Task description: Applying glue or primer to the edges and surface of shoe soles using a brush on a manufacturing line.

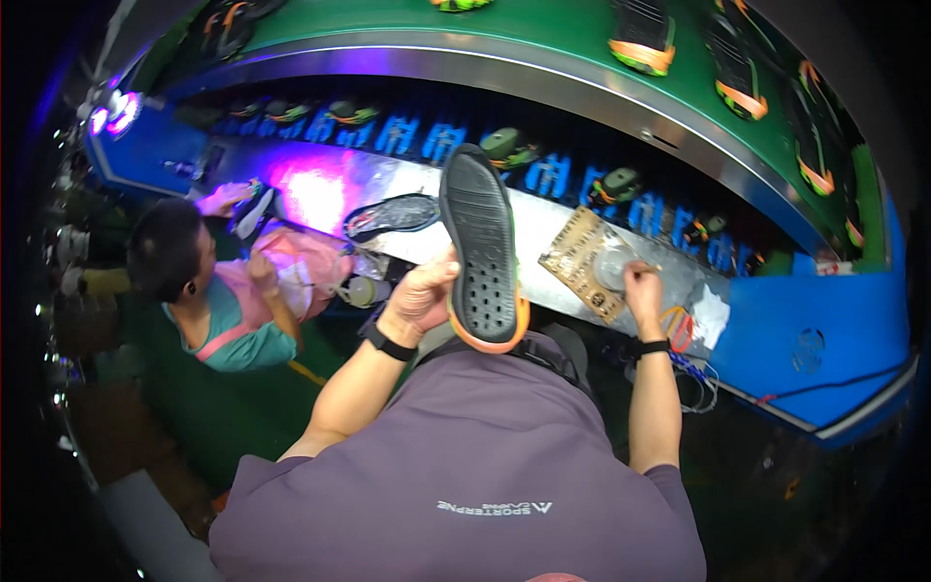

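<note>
My left hand [427,293] is closed on the edge of a black shoe sole [480,233] with an orange and green rim. The sole stands nearly upright in front of me, its hollow inner face with rows of small holes toward me. Over a pale round dish [611,268], my right hand [641,287] pinches a thin stick-like tool [658,268]; its working end is hidden or too small to make out. Beneath the dish lies a brown cardboard sheet [579,254] with cutouts or markings. Another dark sole [391,215] rests on the metal bench to the left.
A metal bench [543,228] runs crosswise before me. Behind it, shoes ride a lower line with blue holders [446,141], under a green conveyor [543,17] carrying soles. At left sits a co-worker [247,310] holding a shoe. A crumpled white sheet [712,314] lies right of my right hand.
</note>
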`<state>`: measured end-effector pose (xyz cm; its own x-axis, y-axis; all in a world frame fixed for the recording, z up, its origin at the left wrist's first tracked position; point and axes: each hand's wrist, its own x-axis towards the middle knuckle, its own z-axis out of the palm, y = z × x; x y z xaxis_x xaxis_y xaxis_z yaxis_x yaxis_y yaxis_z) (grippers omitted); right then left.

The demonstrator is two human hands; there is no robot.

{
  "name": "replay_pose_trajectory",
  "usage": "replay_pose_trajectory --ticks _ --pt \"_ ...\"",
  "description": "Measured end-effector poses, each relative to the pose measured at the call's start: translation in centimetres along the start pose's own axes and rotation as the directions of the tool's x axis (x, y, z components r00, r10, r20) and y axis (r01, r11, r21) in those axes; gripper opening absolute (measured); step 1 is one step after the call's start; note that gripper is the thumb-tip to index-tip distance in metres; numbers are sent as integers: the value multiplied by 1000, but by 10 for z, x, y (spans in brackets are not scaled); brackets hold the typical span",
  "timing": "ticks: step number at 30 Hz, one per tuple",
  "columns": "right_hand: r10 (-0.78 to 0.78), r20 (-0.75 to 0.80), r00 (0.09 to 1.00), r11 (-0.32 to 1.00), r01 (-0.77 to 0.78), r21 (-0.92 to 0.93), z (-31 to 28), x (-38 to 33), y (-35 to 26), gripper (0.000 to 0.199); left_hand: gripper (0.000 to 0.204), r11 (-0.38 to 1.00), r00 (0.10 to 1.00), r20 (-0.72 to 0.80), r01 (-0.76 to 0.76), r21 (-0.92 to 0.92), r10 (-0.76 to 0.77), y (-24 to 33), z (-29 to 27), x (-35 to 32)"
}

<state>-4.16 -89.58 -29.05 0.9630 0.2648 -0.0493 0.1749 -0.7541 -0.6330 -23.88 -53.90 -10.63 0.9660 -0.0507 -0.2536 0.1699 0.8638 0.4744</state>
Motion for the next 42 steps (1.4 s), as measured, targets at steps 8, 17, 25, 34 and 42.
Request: replay_pose_trajectory --ticks 8,17,25,34,42 --pt "13 -80 997 984 2 176 -28 -12 -30 22 84 965 967 252 91 -247 -27 7 7 -6" --pt "-5 -85 996 963 27 270 -37 -18 -35 19 84 996 978 204 -23 -81 39 15 21 -4" --pt "26 -80 996 959 -2 285 -42 -21 -30 19 88 986 994 55 -99 137 92 10 29 -1" --pt "-63 -39 997 732 73 678 -89 -31 -141 17 92 966 996 33 -83 244 77 6 43 2" --pt "-369 -29 929 597 261 759 -102 -20 -240 17 96 939 993 88 -102 329 77 0 62 6"
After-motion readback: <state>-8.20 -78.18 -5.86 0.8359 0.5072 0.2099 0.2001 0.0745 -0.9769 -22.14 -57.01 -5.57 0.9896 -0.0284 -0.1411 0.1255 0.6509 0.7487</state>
